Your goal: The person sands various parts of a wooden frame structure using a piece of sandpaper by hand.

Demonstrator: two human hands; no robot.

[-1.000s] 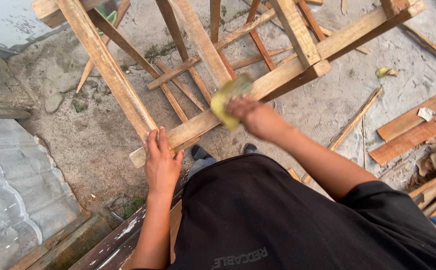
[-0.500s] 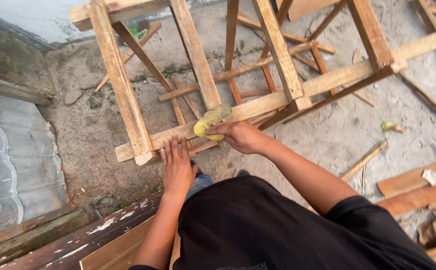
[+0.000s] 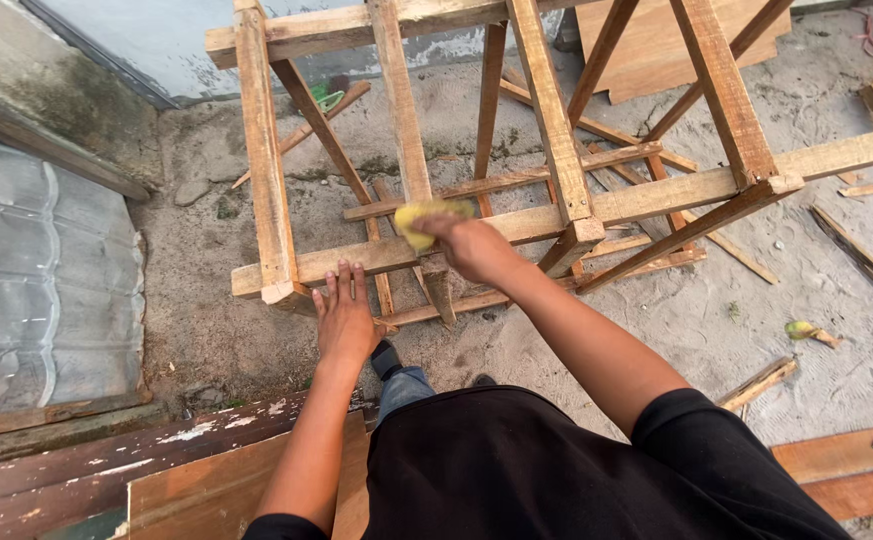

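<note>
- The right hand [image 3: 474, 247] is closed around a small yellow pad [image 3: 424, 218], probably a sponge or a folded sanding sheet; the fingers wrap over it and press it down.
- The yellow pad lies on the top face of the near rail [image 3: 556, 215] of a wooden frame [image 3: 401, 110], just left of the point where an upright slat crosses that rail.
- The left hand [image 3: 344, 318] holds nothing: it rests flat and spread, fingertips on the same rail near its left end, palm hanging just below the edge.
- The two hands are near each other along the rail, the left one lower and closer to the body.
- The frame is built of rough, pale slats nailed together; long slats run away from the person, with diagonal braces underneath.
- A foot in a dark shoe [image 3: 386, 357] with a blue trouser leg shows between the arms, under the frame.
- The frame stands on sandy ground [image 3: 756, 320] littered with loose wood strips and a yellow-green scrap [image 3: 801, 330].
- A corrugated grey sheet [image 3: 36, 290] lies at the left, worn painted boards [image 3: 126, 460] at the lower left, and reddish planks [image 3: 846, 475] at the lower right.
- The person wears a black shirt [image 3: 556, 470].
</note>
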